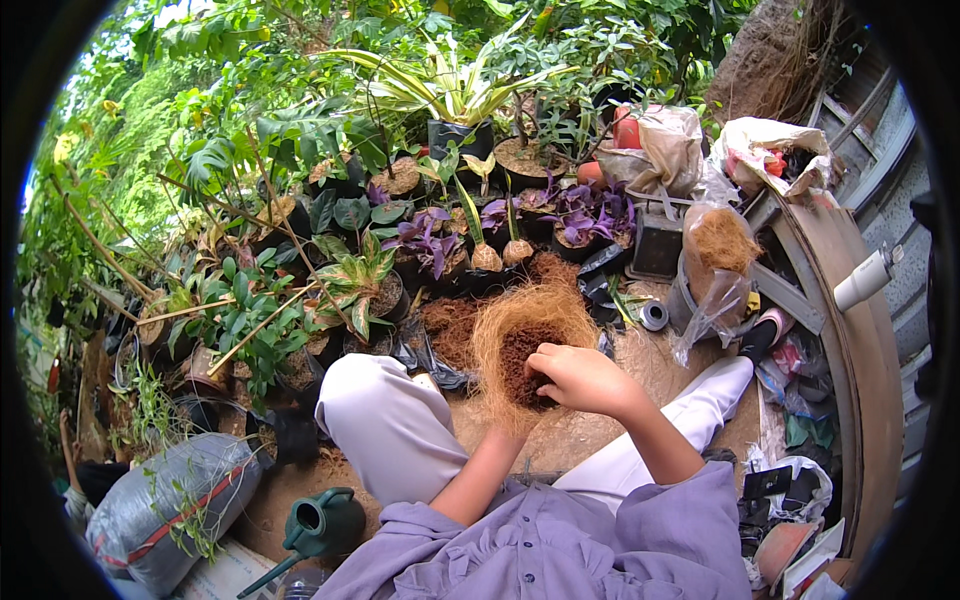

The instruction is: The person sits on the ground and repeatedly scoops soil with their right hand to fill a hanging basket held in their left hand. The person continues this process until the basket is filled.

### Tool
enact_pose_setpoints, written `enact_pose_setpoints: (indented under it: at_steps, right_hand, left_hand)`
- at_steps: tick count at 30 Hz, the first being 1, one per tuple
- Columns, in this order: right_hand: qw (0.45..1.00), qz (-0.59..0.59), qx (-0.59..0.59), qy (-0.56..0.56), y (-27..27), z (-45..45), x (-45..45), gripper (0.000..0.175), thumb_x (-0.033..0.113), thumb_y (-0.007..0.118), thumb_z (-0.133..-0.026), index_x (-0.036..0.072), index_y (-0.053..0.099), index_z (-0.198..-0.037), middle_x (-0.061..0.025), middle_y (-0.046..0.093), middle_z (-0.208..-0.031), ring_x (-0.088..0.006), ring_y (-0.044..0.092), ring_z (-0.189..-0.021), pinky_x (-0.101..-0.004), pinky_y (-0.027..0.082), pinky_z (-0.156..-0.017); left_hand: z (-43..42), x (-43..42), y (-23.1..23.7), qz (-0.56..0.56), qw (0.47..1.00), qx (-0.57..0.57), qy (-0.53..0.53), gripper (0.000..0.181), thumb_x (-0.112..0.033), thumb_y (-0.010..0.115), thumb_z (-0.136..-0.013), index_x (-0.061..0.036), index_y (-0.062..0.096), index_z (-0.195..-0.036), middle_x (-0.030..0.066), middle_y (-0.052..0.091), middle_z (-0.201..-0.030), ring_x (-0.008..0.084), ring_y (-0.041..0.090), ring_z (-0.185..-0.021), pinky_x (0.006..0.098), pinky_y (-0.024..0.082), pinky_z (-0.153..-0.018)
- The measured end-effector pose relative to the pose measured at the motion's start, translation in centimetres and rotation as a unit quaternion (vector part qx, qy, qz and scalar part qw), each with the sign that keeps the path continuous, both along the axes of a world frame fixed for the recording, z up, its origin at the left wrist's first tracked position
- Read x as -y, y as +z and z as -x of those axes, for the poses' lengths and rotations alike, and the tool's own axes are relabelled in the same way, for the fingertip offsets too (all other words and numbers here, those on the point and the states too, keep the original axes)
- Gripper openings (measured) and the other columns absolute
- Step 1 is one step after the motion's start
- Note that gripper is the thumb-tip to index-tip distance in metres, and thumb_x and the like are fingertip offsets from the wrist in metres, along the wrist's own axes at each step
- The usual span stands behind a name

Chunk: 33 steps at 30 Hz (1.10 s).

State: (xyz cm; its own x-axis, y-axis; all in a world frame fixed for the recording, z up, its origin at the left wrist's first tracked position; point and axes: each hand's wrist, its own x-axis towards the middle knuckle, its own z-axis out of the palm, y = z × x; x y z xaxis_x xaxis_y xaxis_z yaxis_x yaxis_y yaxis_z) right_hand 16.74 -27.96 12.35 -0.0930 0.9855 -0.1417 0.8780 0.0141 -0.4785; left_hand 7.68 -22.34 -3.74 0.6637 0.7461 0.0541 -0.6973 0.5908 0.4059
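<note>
A nest of tan coconut fibre (491, 330) lies over my left hand (510, 435), which is mostly hidden beneath it; only the wrist and forearm show clearly. Dark brown coir crumbs (517, 356) fill its middle. The fingers of my right hand (574, 375) press into these crumbs, thumb and forefinger bent; whether they pinch any is not clear. Just beyond the nest is a heap of loose reddish-brown coir (450, 322) on black plastic. Two fibre-wrapped root balls with upright striped leaves, one of them the left root ball (486, 257), stand behind it.
Potted plants, some purple-leaved (431, 240), crowd the far side. A green watering can (326, 525) and a stuffed grey sack (176, 502) are at lower left. On the right are a bag of coconut fibre (720, 247) in a bucket, a white bottle (866, 281) and a curved wooden edge (862, 375).
</note>
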Motion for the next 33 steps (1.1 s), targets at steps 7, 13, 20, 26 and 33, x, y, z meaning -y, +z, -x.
enact_pose_setpoints:
  at_steps: [7, 13, 20, 26, 33]
  right_hand:
    - [0.999, 0.048, -0.004, 0.005, 0.6, 0.8, 0.1, 0.018, 0.016, 0.063, -0.082, 0.004, 0.059, -0.095, -0.0138, 0.062, -0.094, -0.0335, 0.062, -0.091, -0.0430, 0.050, -0.078]
    - [1.000, 0.007, -0.016, -0.007, 1.2, 0.4, 0.3, 0.018, 0.016, 0.065, -0.081, 0.005, 0.061, -0.095, -0.0124, 0.061, -0.095, -0.0325, 0.062, -0.092, -0.0415, 0.050, -0.078]
    - [0.998, 0.005, -0.054, 0.031, 0.3, 1.2, -0.1, 0.016, 0.013, 0.063, -0.080, 0.004, 0.061, -0.094, -0.0130, 0.060, -0.094, -0.0329, 0.061, -0.092, -0.0419, 0.050, -0.080]
    - [0.999, 0.024, -0.032, 0.025, 1.0, 0.3, 0.6, 0.011, 0.008, 0.062, -0.078, 0.004, 0.062, -0.089, -0.0127, 0.062, -0.092, -0.0324, 0.062, -0.091, -0.0419, 0.050, -0.078]
    - [0.998, 0.047, -0.029, 0.002, 1.4, 0.7, 0.6, 0.013, 0.006, 0.063, -0.076, 0.005, 0.062, -0.088, -0.0123, 0.063, -0.090, -0.0325, 0.062, -0.091, -0.0423, 0.050, -0.078]
  left_hand:
    - [0.3, -0.5, -0.5, 0.027, 0.999, 0.027, -0.018, 0.043, -0.023, 0.044, -0.101, -0.0097, 0.039, -0.141, 0.0103, 0.047, -0.139, 0.0264, 0.047, -0.126, 0.0431, 0.035, -0.110]
    - [0.1, -0.1, -0.6, 0.016, 0.999, 0.038, -0.024, 0.044, -0.025, 0.044, -0.101, -0.0113, 0.038, -0.143, 0.0103, 0.045, -0.142, 0.0274, 0.045, -0.128, 0.0436, 0.034, -0.111]
    - [0.3, -0.1, -0.3, 0.028, 0.998, 0.059, -0.025, 0.046, -0.027, 0.042, -0.101, -0.0109, 0.037, -0.143, 0.0098, 0.045, -0.143, 0.0273, 0.044, -0.129, 0.0433, 0.033, -0.111]
    - [0.0, -0.2, -0.3, -0.004, 1.000, -0.003, 0.000, 0.044, -0.022, 0.045, -0.101, -0.0097, 0.037, -0.143, 0.0090, 0.046, -0.142, 0.0259, 0.045, -0.128, 0.0420, 0.034, -0.111]
    - [-0.4, -0.3, -0.3, -0.016, 0.999, -0.036, -0.014, 0.044, -0.020, 0.046, -0.100, -0.0084, 0.039, -0.142, 0.0099, 0.048, -0.139, 0.0261, 0.048, -0.126, 0.0424, 0.036, -0.109]
